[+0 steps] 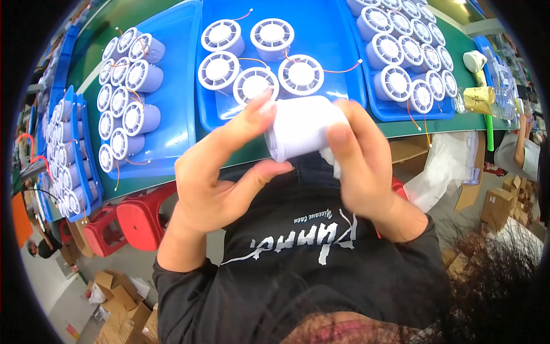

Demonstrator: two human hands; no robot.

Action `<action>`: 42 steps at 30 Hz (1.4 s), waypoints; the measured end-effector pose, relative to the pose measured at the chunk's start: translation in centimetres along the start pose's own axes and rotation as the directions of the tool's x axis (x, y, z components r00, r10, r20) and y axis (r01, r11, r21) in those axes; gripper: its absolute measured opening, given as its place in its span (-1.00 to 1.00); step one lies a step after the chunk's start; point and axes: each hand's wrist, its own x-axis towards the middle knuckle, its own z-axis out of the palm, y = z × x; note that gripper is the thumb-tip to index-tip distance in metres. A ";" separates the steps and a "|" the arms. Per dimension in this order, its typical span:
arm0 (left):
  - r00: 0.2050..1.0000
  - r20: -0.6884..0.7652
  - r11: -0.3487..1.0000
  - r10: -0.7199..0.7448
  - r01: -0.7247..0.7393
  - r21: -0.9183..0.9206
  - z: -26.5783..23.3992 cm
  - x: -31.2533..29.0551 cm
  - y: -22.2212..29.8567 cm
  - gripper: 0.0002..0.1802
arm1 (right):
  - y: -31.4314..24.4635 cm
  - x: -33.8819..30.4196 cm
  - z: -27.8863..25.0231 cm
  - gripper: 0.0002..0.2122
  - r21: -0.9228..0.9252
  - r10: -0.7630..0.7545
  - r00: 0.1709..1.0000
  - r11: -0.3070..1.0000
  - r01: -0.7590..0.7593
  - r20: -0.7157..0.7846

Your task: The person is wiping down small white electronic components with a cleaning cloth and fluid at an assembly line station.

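Observation:
A smooth white cylindrical housing [306, 126] is held tilted on its side in front of my chest. My left hand [220, 178] closes round its left rim, thumb below and fingers above. At its right end my right hand [366, 160] grips it, with the thumb against the side. A bit of white cloth or paper [329, 160] shows beneath the right hand. Just beyond, a blue tray [338, 34] carries several white fan units [272, 35] with round slotted tops and thin red wires; the nearest fan unit [256, 86] is partly covered by my left fingers.
More filled blue trays stand left [177, 86] and right [395, 112] on the green tabletop [258, 150]. A bottle with a yellow label [481, 100] lies at the far right. Red stools [140, 221] stand below the table's left edge; cardboard boxes [123, 298] lie on the floor.

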 end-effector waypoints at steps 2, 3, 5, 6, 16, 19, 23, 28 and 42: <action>0.998 -0.034 0.996 0.044 -0.041 0.082 0.1 0.2 -0.1 -0.44 | 0.3 1.2 -0.3 -0.71 0.309 0.136 0.985 0.937 -0.163 0.105; 0.998 -0.007 0.995 0.070 -0.070 0.067 -0.1 0.2 -0.4 -0.40 | 0.5 1.2 -0.4 -0.74 0.322 0.143 0.985 0.932 -0.169 0.101; 0.995 0.019 0.994 0.099 -0.100 0.054 0.0 0.3 -0.4 -0.35 | 0.5 0.8 -0.3 -0.77 0.159 -0.002 0.999 0.987 -0.006 0.047; 0.999 -0.050 0.995 -0.007 0.002 -0.104 0.6 0.3 0.0 -0.30 | 0.6 0.7 -0.2 -0.80 -0.016 -0.151 0.988 0.988 0.151 0.018; 0.997 0.065 0.999 0.040 -0.040 0.000 0.2 0.1 -0.7 -0.30 | 0.2 0.6 -0.7 -0.83 -0.211 -0.236 0.971 0.949 0.236 0.024; 1.000 0.001 0.978 0.003 -0.003 -0.207 0.8 -0.1 -1.3 -0.27 | 1.3 1.0 -0.7 -0.82 -0.117 -0.217 0.976 0.968 0.220 0.036; 0.991 -0.050 0.971 -0.122 0.109 -0.214 1.1 0.5 0.1 -0.29 | 1.8 1.1 -0.6 -0.85 -0.290 -0.430 0.902 0.858 0.424 0.046; 0.947 0.084 0.781 -0.310 0.304 -0.546 0.7 0.7 0.2 -0.35 | 2.2 1.3 -0.9 -0.85 -0.441 -0.565 0.815 0.704 0.557 0.128; 0.924 0.105 0.809 -0.368 0.374 -0.453 0.7 1.1 0.3 -0.39 | 2.7 1.2 -1.0 -0.86 -0.417 -0.533 0.840 0.742 0.524 0.107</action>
